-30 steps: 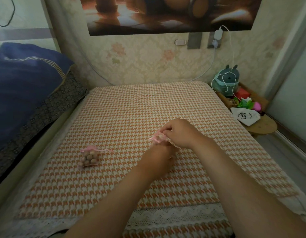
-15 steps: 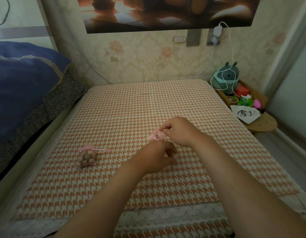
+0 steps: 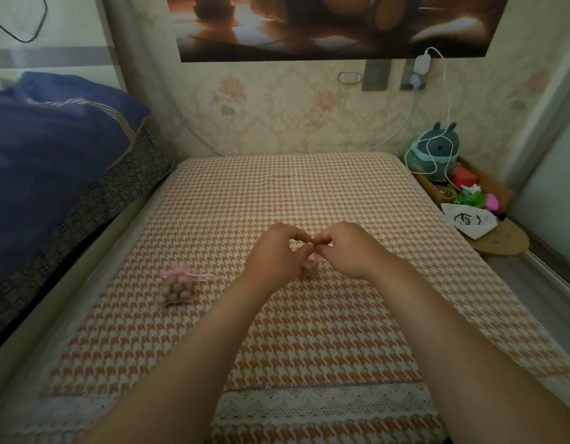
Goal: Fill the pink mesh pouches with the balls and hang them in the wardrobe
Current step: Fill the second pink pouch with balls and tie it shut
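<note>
1. A filled pouch (image 3: 178, 288) of balls is lying on the checked bed cover (image 3: 277, 341), well left of both hands.
2. The left hand (image 3: 274, 251) and right hand (image 3: 351, 248) are meeting fingertip to fingertip, each pinching the neck of a second pouch (image 3: 310, 267).
3. That pouch is hanging just below and between them, equally near both, probably being drawn closed.

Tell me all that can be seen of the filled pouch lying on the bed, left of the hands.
The pouch is a small sack of thin pink mesh, packed with round brownish balls that show through. Its top is gathered, and pink strings trail from it to the right. It lies on the checked bed cover and touches only that. The left hand and right hand are apart from it.
</note>
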